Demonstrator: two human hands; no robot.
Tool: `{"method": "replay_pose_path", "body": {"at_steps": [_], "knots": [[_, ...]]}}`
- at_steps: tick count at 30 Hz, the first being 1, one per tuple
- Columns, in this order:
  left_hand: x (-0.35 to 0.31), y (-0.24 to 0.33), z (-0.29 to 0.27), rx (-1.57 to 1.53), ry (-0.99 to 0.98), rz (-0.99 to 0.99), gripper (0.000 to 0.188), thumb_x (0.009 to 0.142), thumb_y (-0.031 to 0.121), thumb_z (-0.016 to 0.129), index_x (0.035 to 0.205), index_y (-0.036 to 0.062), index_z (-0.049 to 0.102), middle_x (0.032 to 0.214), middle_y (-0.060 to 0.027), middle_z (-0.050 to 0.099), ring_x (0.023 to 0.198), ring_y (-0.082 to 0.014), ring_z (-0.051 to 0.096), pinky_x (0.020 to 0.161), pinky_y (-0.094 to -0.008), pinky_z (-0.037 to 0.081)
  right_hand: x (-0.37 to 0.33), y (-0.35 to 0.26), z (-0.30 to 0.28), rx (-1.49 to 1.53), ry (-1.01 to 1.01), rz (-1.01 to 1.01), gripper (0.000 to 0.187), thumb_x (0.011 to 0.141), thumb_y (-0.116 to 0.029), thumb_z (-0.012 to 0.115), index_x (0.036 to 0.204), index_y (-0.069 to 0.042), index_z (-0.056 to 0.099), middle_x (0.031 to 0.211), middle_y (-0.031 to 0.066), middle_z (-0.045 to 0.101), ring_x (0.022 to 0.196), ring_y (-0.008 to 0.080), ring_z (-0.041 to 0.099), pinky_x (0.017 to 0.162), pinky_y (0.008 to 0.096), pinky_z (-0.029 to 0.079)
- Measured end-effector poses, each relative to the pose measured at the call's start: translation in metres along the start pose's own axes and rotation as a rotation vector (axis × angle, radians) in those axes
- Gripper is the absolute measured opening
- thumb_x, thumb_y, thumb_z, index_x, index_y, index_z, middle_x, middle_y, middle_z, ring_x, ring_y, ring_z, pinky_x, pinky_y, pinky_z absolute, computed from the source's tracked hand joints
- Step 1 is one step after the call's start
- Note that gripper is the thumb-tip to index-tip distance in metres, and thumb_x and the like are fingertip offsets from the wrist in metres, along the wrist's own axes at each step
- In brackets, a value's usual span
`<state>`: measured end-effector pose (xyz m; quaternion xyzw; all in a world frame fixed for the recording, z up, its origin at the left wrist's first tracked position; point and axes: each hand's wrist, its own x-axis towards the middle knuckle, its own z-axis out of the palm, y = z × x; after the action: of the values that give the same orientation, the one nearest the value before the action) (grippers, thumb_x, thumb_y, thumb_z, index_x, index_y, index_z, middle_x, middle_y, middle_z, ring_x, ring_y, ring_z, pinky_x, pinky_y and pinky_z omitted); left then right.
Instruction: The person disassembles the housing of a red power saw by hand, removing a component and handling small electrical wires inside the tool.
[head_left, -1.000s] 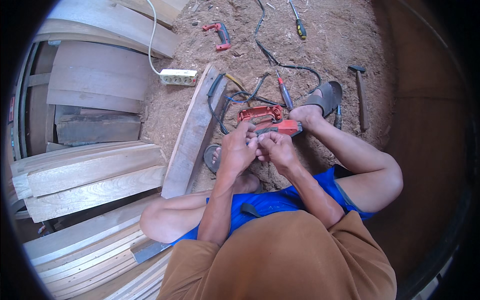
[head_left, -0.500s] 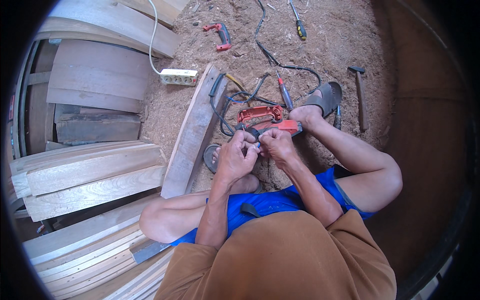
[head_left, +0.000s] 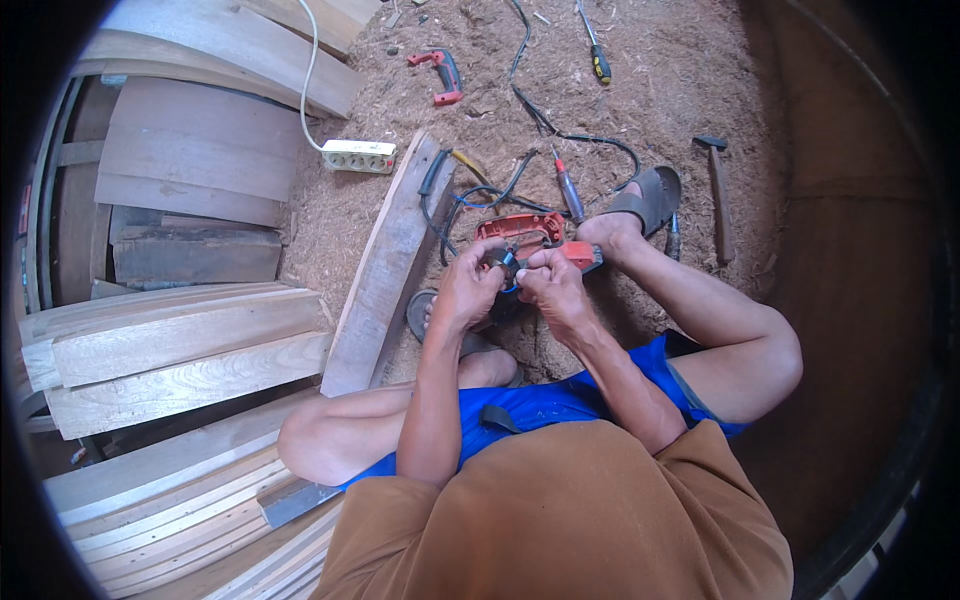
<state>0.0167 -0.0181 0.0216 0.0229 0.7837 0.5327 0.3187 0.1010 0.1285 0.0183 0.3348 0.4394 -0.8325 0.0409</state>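
Observation:
Between my hands is a small black part (head_left: 507, 264) with a bit of blue wire at it. My left hand (head_left: 468, 288) is closed around the black part's left side. My right hand (head_left: 556, 296) pinches at the blue wire from the right; the fingertips partly hide it. Just beyond lies a red power tool (head_left: 580, 254) with its casing opened, a hollow red handle frame (head_left: 522, 226) showing. A black cable (head_left: 441, 222) and loose blue and yellow wires run off to its left. A screwdriver with a clear dark handle (head_left: 569, 194) lies right behind the tool.
A wooden plank (head_left: 385, 270) lies left of the tool. A white power strip (head_left: 358, 156), a red-and-black handle cover (head_left: 446, 78), a black-and-yellow screwdriver (head_left: 600, 62) and a hammer (head_left: 720, 200) rest on the sawdust floor. Stacked boards (head_left: 190, 335) stand at left, a brown panel (head_left: 850, 300) at right.
My left hand has turned and drawn slightly left, its fingers now higher. The black part and blue wire show more plainly between my hands. The tool has stayed put.

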Motion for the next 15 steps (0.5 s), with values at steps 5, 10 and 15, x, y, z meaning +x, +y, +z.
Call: {"method": "replay_pose_path", "body": {"at_steps": [5, 10, 15], "knots": [[0.002, -0.004, -0.007, 0.078, 0.006, 0.088, 0.019, 0.087, 0.005, 0.059, 0.103, 0.001, 0.068, 0.095, -0.0133, 0.072, 0.087, -0.0176, 0.069, 0.077, -0.036, 0.054, -0.001, -0.001, 0.0, -0.041, -0.015, -0.021, 0.022, 0.089, 0.001, 0.069, 0.107, -0.002, 0.055, 0.074, -0.0013, 0.059, 0.062, 0.0063, 0.054, 0.055, 0.023, 0.043], [-0.028, 0.045, -0.015, 0.231, -0.064, 0.171, 0.024, 0.08, 0.001, 0.06, 0.103, 0.0027, 0.068, 0.095, -0.0154, 0.07, 0.09, -0.0257, 0.069, 0.083, -0.0366, 0.053, 0.0, -0.006, -0.001, -0.104, -0.015, -0.004, 0.014, 0.09, 0.001, 0.068, 0.101, -0.002, 0.059, 0.075, -0.0016, 0.059, 0.062, 0.0057, 0.055, 0.057, 0.0225, 0.047], [-0.038, 0.045, -0.028, 0.299, -0.227, 0.447, 0.026, 0.079, -0.002, 0.059, 0.102, 0.0025, 0.068, 0.1, -0.0137, 0.07, 0.093, -0.025, 0.069, 0.082, -0.0373, 0.053, 0.005, -0.003, -0.001, -0.096, -0.059, 0.066, 0.007, 0.093, 0.0, 0.066, 0.098, -0.003, 0.062, 0.078, 0.0001, 0.064, 0.065, 0.0069, 0.059, 0.057, 0.0243, 0.052]]}}
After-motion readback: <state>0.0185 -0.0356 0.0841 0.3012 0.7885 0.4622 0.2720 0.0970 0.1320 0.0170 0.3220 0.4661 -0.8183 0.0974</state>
